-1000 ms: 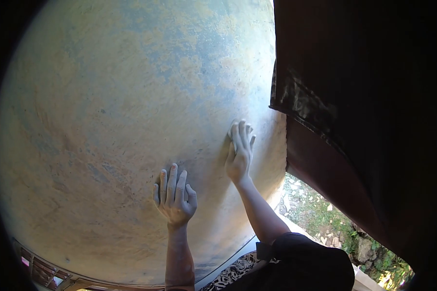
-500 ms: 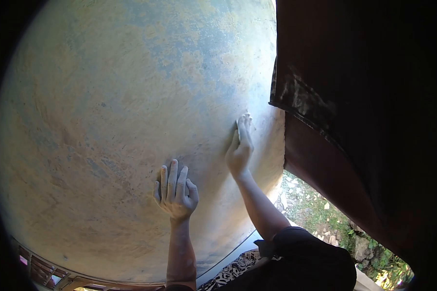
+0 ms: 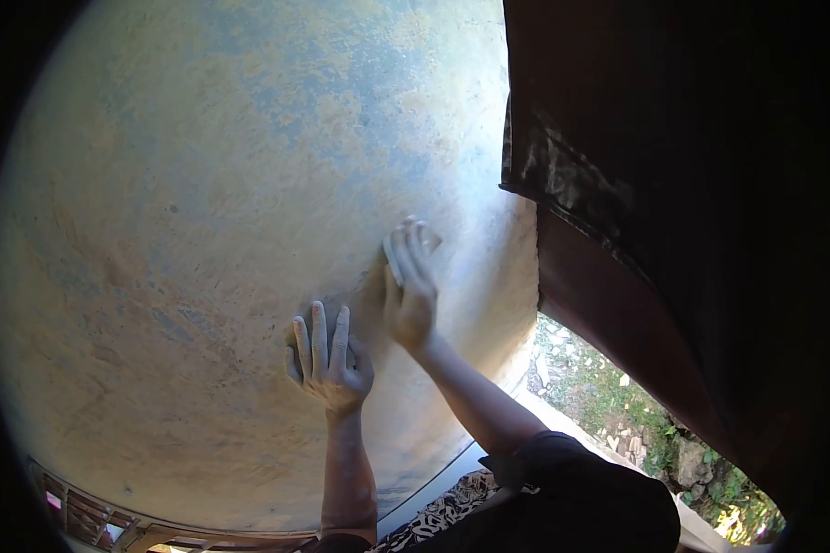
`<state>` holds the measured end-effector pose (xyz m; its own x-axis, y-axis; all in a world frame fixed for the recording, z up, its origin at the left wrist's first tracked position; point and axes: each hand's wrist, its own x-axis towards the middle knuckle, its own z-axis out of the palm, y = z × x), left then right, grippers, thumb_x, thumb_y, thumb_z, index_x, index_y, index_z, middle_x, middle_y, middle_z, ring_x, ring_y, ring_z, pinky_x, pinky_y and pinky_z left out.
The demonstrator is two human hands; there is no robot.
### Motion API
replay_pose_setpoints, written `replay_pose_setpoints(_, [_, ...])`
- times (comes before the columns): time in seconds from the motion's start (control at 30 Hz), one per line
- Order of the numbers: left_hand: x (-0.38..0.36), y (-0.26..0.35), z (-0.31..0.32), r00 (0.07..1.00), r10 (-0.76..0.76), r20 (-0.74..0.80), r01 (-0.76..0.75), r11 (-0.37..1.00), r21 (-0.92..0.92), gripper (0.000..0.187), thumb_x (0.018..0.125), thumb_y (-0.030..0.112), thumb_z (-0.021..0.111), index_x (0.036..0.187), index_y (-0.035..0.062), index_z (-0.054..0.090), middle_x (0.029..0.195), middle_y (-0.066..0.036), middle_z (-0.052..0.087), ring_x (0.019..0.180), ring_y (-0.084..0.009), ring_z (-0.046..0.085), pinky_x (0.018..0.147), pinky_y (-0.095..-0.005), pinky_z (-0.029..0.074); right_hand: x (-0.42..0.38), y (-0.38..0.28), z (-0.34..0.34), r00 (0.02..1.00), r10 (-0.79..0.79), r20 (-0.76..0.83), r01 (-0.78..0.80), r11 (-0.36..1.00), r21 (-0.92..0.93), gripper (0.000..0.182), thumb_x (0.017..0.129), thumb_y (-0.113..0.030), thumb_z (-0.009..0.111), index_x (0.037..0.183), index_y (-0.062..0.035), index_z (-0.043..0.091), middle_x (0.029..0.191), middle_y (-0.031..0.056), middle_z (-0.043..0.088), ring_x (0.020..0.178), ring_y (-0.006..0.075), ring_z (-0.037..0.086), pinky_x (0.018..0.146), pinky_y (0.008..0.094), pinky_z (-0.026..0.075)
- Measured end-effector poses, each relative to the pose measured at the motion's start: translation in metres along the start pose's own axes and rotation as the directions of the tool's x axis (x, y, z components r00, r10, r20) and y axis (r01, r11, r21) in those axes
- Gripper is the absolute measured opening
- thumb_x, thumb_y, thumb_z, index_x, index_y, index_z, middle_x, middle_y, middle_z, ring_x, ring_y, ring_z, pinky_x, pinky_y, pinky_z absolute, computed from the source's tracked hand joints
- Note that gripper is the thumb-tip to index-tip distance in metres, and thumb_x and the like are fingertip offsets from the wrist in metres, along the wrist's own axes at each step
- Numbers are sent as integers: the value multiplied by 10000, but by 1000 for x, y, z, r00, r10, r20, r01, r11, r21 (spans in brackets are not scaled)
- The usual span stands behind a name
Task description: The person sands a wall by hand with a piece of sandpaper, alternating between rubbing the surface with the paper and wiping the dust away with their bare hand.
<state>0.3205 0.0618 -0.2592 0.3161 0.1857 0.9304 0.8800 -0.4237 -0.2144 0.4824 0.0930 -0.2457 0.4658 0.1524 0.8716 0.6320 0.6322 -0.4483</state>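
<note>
A large, curved panel (image 3: 203,166) with patchy blue, cream and tan paint fills most of the view. My left hand (image 3: 332,364) lies on its lower middle with fingers spread, pale with dust. To the right and a little higher, my right hand (image 3: 410,290), also dusty and slightly blurred, presses on the panel with its fingers close together. A corner of a thin flat piece that looks like sandpaper (image 3: 435,241) shows beside those fingertips. Most of that piece is hidden under the hand.
A dark reddish-brown panel (image 3: 636,249) with a scuffed edge hangs at the right. Below it lies ground with grass and stones (image 3: 609,396). Patterned black-and-white cloth (image 3: 447,507) shows by my dark sleeve (image 3: 590,488). A slatted frame (image 3: 92,511) runs along the lower left.
My right hand has slid left across the panel, closer to my left hand. The left hand stays in nearly the same place, its fingers slightly more spread.
</note>
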Motion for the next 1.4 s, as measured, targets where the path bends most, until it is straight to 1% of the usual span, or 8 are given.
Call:
replay_pose_setpoints(0.13, [-1, 0, 2, 999, -9, 40, 8, 999, 42, 484, 910, 218, 638, 1385, 232, 729, 1561, -84, 593, 1519, -316, 452, 1255, -475, 189, -37, 27, -20, 979, -66, 194, 70, 997, -15, 487, 979, 17, 518, 1458, 29, 601, 1619, 253, 457, 1543, 463, 354, 1260, 556, 299])
replay_pose_setpoints(0.27, [0, -3, -12, 983, 31, 181, -41, 998, 48, 552, 886, 269, 688, 1437, 244, 691, 1654, -91, 483, 1575, -318, 357, 1270, -497, 153, -13, 64, -22, 998, -39, -45, 28, 976, -218, 364, 1067, -52, 481, 1357, 75, 661, 1557, 297, 507, 1484, 484, 435, 1246, 521, 348])
replay_pose_setpoints(0.33, [6, 3, -19, 971, 5, 238, -13, 999, 32, 586, 881, 273, 699, 1466, 242, 664, 1677, -99, 443, 1588, -331, 324, 1271, -513, 143, 12, 57, -1, 888, 354, -293, -379, 925, -32, 364, 1100, -81, 458, 1357, 92, 649, 1546, 302, 515, 1502, 480, 408, 1255, 515, 334])
replay_pose_setpoints(0.6, [21, -2, -37, 959, -109, 263, 111, 994, 9, 668, 895, 239, 723, 1546, 218, 575, 1712, -130, 374, 1612, -395, 237, 1263, -588, 118, -41, 20, -17, 969, -73, 238, 97, 991, -91, 472, 993, 22, 525, 1458, 78, 582, 1598, 278, 473, 1550, 423, 362, 1272, 511, 301])
replay_pose_setpoints(0.77, [20, -17, -44, 953, -138, 270, 119, 989, 85, 668, 889, 294, 775, 1531, 266, 595, 1730, -108, 342, 1623, -386, 208, 1270, -593, 104, -23, 60, -20, 926, 296, -233, -322, 943, -83, 451, 1009, 19, 534, 1452, 92, 578, 1597, 271, 477, 1545, 414, 374, 1265, 514, 316])
replay_pose_setpoints(1.07, [18, -17, -41, 956, -169, 241, 155, 985, 76, 614, 875, 346, 807, 1469, 362, 650, 1693, -43, 424, 1607, -334, 270, 1274, -562, 87, -21, 47, -6, 995, -74, 74, 77, 996, -40, 378, 1092, -86, 531, 1433, 59, 603, 1573, 258, 500, 1546, 407, 358, 1297, 484, 257])
replay_pose_setpoints(1.23, [16, -18, -41, 962, -143, 233, 131, 989, 65, 608, 875, 331, 803, 1464, 352, 654, 1702, -55, 406, 1614, -342, 248, 1278, -565, 83, 25, 47, -7, 871, 445, -209, -444, 894, 55, 400, 1089, -78, 507, 1465, 31, 589, 1593, 223, 495, 1553, 407, 346, 1290, 530, 255])
replay_pose_setpoints(1.4, [17, -15, -30, 981, -141, 136, 130, 988, 83, 562, 885, 342, 772, 1436, 391, 674, 1674, -23, 458, 1600, -311, 289, 1279, -533, 77, 12, -14, 9, 999, 23, 38, -23, 1000, -5, 413, 1095, -87, 495, 1489, 8, 577, 1600, 220, 488, 1561, 404, 330, 1300, 502, 239])
